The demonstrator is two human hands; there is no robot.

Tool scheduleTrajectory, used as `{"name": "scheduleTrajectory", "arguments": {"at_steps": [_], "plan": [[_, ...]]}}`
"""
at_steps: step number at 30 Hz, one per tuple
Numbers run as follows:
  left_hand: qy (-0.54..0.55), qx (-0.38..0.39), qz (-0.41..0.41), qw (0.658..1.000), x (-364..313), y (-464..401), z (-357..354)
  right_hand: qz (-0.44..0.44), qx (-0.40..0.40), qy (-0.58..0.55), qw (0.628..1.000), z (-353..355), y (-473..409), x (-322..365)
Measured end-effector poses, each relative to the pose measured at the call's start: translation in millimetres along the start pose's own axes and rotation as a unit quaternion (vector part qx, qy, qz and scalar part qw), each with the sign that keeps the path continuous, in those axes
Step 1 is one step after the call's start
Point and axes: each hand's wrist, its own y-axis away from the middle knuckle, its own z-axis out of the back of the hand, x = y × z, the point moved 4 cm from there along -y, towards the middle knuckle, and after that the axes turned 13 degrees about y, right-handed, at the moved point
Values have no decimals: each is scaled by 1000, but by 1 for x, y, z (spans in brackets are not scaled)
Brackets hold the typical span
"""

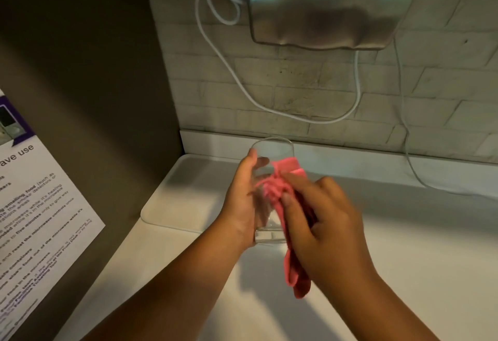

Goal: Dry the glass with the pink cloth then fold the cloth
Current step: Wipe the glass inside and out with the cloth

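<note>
The left hand holds a clear, round drinking glass from its left side, the fingers wrapped around the wall. The glass is upright, between both hands, above the white countertop. The right hand grips a crumpled pink cloth and presses it against the right side of the glass; one end of the cloth hangs down below this hand. Beyond the left hand lies a white rectangular tray. A white cable hangs on the brick wall behind.
</note>
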Motion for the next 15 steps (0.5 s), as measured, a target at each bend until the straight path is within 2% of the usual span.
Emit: {"name": "scheduleTrajectory", "arguments": {"at_steps": [3, 7, 11, 15], "plan": [[-8, 35, 39, 999, 9, 6, -3, 67, 24, 80, 994, 4, 5, 16], [-19, 76, -5, 997, 16, 11, -7, 46, 16, 85, 995, 8, -14, 19], [-14, 67, -34, 997, 11, 14, -10, 23, 5, 70, 997, 6, -24, 20], [-61, 10, -46, 997, 12, 22, -13, -21, -36, 35, 999, 6, -40, 9]]}}
